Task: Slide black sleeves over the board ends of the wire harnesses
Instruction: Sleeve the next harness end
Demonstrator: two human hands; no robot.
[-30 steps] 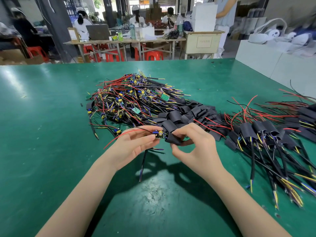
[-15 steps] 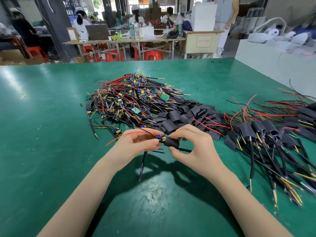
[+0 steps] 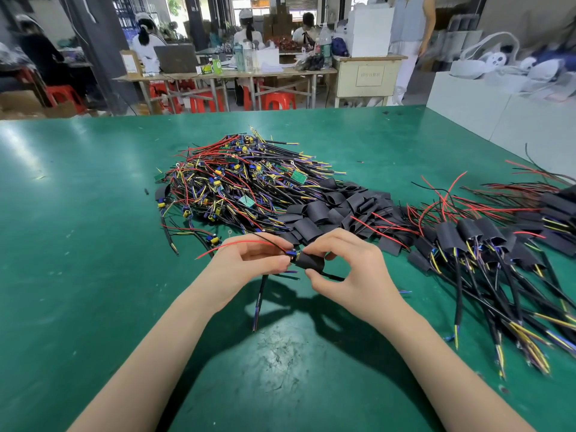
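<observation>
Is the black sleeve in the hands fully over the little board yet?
Not yet: blue and yellow board parts still show at the sleeve's left mouth.

Head view, down over table (image 3: pixel 78 275)

Legible text: none confirmed. Pale rectangular label plate (image 3: pixel 370 75) on front of cream wooden cabinet (image 3: pixel 349 85), approx 1 o'clock from frame centre, carries a line of dark characters; too small and blurred to read. White paper sheet on brown cardboard box (image 3: pixel 130 62), approx 11 o'clock, shows faint print, illegible. No brands, nos. or signs readable elsewhere.
</observation>
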